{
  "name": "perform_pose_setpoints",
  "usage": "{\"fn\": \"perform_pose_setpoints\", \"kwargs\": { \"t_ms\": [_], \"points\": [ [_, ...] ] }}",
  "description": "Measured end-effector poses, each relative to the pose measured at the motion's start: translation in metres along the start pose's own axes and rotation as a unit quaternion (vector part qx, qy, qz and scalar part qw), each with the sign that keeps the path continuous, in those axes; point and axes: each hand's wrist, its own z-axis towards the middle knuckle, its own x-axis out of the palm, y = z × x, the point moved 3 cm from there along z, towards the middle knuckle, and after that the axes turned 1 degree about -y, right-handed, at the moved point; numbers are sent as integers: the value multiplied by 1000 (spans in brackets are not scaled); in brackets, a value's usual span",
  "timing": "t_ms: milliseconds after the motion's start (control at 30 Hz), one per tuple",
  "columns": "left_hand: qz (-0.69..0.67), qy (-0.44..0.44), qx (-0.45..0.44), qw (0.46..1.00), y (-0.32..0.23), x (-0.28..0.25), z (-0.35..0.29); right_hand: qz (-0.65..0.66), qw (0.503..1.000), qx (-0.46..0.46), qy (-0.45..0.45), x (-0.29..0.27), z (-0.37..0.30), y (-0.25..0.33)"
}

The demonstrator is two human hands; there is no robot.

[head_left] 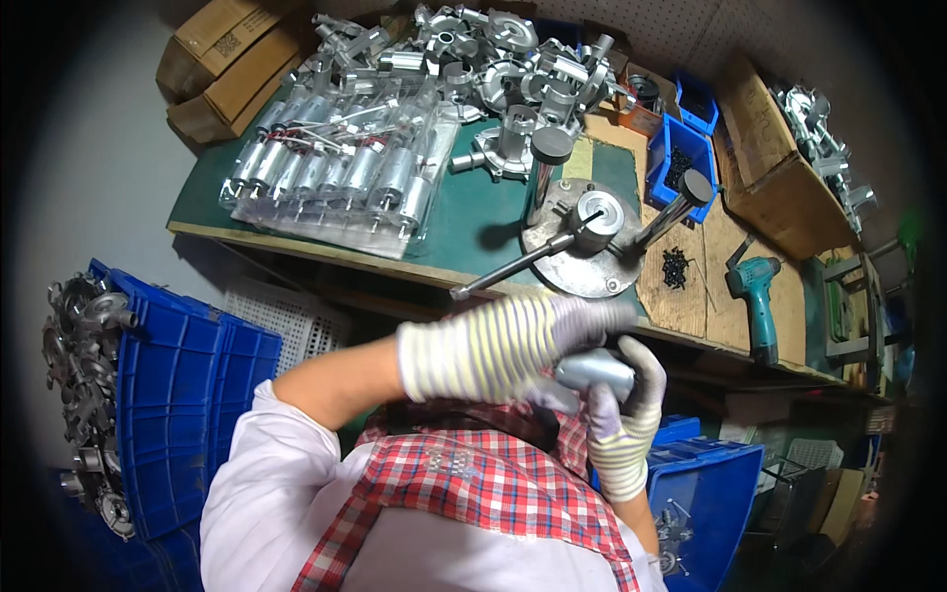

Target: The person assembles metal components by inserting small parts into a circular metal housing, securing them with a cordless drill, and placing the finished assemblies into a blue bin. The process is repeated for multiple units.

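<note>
A silver cylindrical motor (597, 372) is held in front of my apron, just off the bench's near edge. My right hand (626, 429), in a striped glove, is closed around it with thumb and fingers. Above and beside the motor's left end is my left hand (503, 345), gloved too and slightly blurred. Its fingers stretch out over the motor and its thumb is apart below; whether they touch it I cannot tell. Beyond the hands stands a round metal fixture (582, 242) with two capped posts, a long lever (513, 271) and a motor-like cylinder (597, 219) at its centre.
On the green bench (464, 227) lie bagged motors (335, 168) and a heap of metal housings (513, 69). Blue screw bins (681, 158), loose black screws (675, 268) and a teal power driver (757, 306) are right. Blue crates (168, 405) stand left; another crate (710, 503) is low right.
</note>
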Motion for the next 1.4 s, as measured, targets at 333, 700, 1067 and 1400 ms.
{"fn": "perform_pose_setpoints", "kwargs": {
  "t_ms": [333, 700, 1067, 1400],
  "points": [
    [419, -70, -263, 866, 223, -154, 80, -20, 999, 39, -26, -46, -6, -4],
    [306, -356, -165, 867, 56, -133, 21, -34, 996, 35, -68, -69, -21, -1],
    [-71, -394, -279, 873, 44, 47, -149, -68, 992, -14, 103, -31, -24, 2],
    [306, -143, -257, 905, 108, 72, -151, -153, 972, -74, 159, 26, -22, -30]
  ]
}}
